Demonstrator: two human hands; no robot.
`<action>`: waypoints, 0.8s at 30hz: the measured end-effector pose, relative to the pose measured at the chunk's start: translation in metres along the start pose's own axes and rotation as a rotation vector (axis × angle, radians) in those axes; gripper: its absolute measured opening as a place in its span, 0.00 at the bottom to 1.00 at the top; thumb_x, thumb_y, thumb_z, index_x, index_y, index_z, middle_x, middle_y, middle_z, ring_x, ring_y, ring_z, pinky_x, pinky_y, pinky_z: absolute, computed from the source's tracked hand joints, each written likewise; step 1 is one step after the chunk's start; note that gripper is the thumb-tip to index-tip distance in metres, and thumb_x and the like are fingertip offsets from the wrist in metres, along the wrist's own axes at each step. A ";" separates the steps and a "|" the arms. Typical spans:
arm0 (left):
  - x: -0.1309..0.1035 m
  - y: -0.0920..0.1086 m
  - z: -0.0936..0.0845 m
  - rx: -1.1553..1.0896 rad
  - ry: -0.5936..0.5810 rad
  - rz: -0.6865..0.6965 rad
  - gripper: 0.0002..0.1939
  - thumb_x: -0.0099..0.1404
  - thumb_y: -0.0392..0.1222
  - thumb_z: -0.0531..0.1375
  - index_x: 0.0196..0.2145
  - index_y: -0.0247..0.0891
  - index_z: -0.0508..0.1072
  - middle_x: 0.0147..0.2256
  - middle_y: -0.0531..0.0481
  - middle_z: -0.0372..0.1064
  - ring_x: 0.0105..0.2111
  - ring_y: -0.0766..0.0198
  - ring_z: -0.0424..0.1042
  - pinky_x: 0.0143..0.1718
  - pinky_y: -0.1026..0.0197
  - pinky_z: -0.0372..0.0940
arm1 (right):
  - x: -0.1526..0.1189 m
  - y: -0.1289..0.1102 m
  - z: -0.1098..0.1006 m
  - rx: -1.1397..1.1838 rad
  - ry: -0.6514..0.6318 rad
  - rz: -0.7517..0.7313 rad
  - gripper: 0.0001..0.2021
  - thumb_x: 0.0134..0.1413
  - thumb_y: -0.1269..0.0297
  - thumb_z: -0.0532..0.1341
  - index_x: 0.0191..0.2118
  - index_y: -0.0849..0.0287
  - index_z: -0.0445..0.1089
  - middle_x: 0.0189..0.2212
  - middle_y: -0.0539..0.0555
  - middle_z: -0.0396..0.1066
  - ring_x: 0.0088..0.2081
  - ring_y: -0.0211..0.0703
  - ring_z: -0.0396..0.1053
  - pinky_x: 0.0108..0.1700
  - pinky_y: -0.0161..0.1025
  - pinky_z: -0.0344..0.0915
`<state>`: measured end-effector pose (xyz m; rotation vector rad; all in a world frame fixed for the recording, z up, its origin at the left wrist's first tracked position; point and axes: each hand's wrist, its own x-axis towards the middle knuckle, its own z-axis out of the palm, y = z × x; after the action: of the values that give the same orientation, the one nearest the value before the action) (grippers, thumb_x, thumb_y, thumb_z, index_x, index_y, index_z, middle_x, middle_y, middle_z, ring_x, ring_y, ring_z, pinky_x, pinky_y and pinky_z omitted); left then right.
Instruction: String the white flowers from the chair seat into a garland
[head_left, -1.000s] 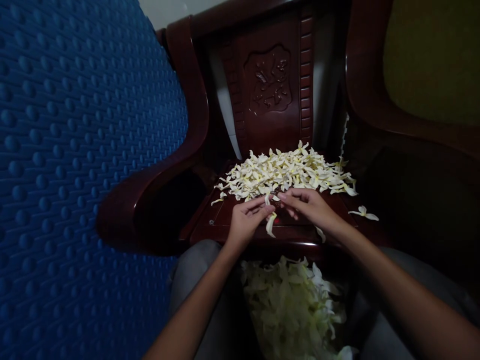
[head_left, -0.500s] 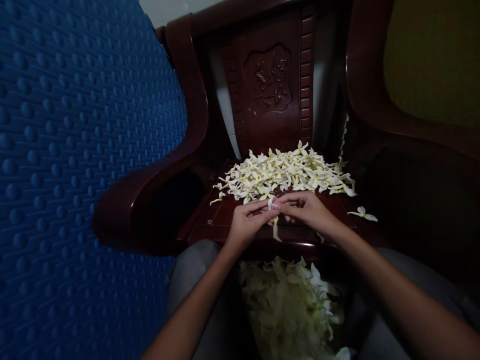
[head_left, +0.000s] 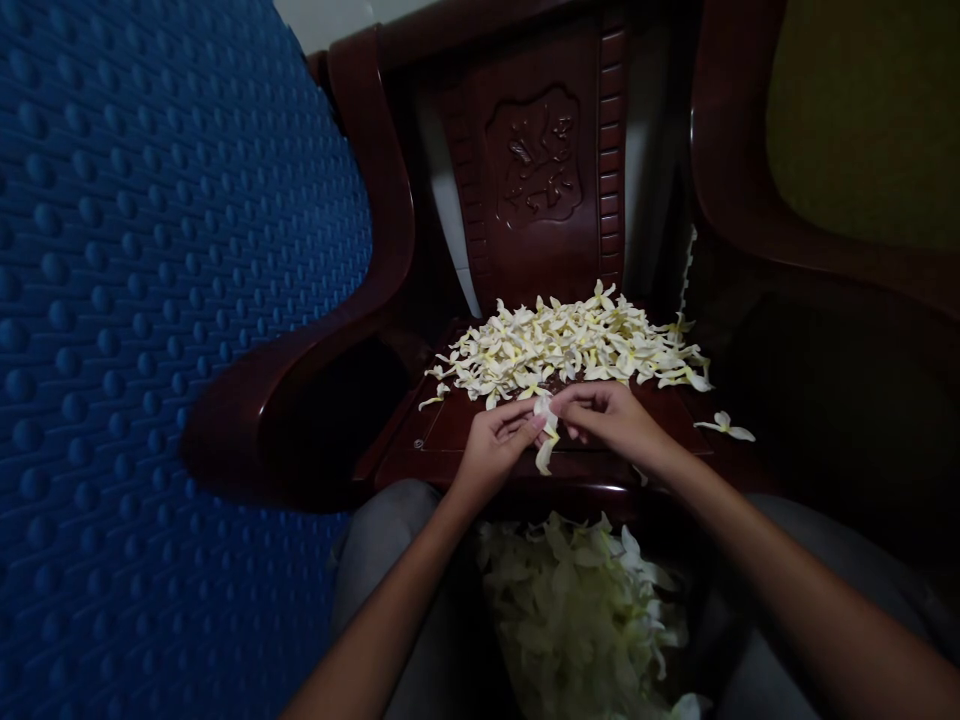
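Between the fingertips of my two hands is a white flower (head_left: 547, 455), one petal hanging down. My left hand (head_left: 496, 440) pinches it from the left, thumb on top. From the right, the thumb and fingers of my right hand (head_left: 604, 415) close on its upper part. Just beyond my fingers lies a heap of cream-white flowers (head_left: 566, 340) with yellowish centres, spread over the seat of a dark red wooden chair (head_left: 390, 455). A single loose flower (head_left: 724, 428) rests on the seat to the right of my right hand.
Below the seat edge, between my knees, many larger white petals (head_left: 585, 610) fill a container whose walls I cannot make out. A carved backrest (head_left: 541, 155) rises behind the heap. Curved armrests flank the seat, and a studded blue mat (head_left: 150, 300) stands at the left.
The held flower has turned between my fingers, and its hanging petal has swung slightly left. More of its white surface shows. My right thumb has drawn back slightly from the left thumb.
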<state>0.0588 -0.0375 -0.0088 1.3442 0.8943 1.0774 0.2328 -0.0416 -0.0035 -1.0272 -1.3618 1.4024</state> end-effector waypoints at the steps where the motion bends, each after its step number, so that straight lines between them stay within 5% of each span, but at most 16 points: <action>1: 0.000 -0.001 0.000 -0.002 -0.008 -0.008 0.22 0.49 0.46 0.69 0.41 0.31 0.78 0.33 0.44 0.77 0.27 0.63 0.73 0.33 0.62 0.70 | 0.001 0.001 0.000 0.002 0.004 0.006 0.15 0.42 0.55 0.68 0.31 0.62 0.74 0.17 0.46 0.64 0.20 0.32 0.59 0.24 0.31 0.54; 8: 0.001 -0.003 0.001 0.027 -0.036 -0.026 0.24 0.51 0.47 0.68 0.43 0.28 0.77 0.37 0.42 0.77 0.31 0.61 0.74 0.36 0.61 0.70 | 0.001 -0.001 0.003 0.028 0.030 0.039 0.14 0.36 0.59 0.71 0.29 0.63 0.73 0.17 0.45 0.65 0.20 0.32 0.60 0.23 0.31 0.54; 24: 0.000 0.002 0.001 -0.003 -0.012 -0.017 0.21 0.50 0.46 0.69 0.38 0.29 0.77 0.31 0.46 0.76 0.27 0.65 0.72 0.32 0.63 0.70 | -0.004 -0.005 0.001 0.058 0.084 0.054 0.12 0.44 0.58 0.66 0.29 0.62 0.73 0.16 0.45 0.63 0.19 0.31 0.56 0.22 0.30 0.51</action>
<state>0.0599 -0.0386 -0.0066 1.3371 0.8936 1.0567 0.2330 -0.0455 0.0018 -1.0796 -1.2340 1.4142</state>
